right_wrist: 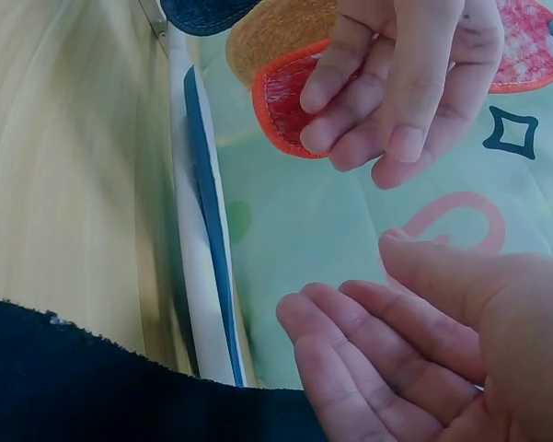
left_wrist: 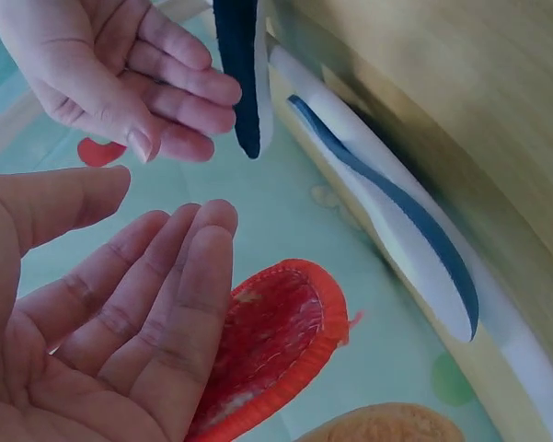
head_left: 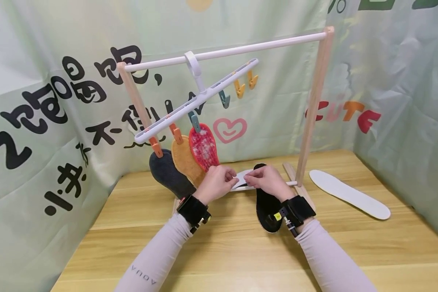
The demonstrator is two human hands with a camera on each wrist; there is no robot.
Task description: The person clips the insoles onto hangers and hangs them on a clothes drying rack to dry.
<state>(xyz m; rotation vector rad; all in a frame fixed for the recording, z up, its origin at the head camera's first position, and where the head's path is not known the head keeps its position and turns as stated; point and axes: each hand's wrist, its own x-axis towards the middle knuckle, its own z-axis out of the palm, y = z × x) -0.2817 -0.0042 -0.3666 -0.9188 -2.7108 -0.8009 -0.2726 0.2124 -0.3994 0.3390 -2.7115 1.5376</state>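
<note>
My left hand is beside the hanging red insole, its fingers loosely bent with nothing between them in the left wrist view. Facing it, my right hand is held above a black insole, thumb apart from the fingers and palm bare in the right wrist view. Whether the right hand touches the black insole cannot be told. Behind both hands a white insole with a dark underside lies against the low white rail. Tan and dark grey insoles hang left of the red one.
A white hanger tilts on the rack's top bar. Orange and teal clips hold the hanging insoles; a teal clip and yellow clips hang at its right. Another white insole lies right of the wooden post.
</note>
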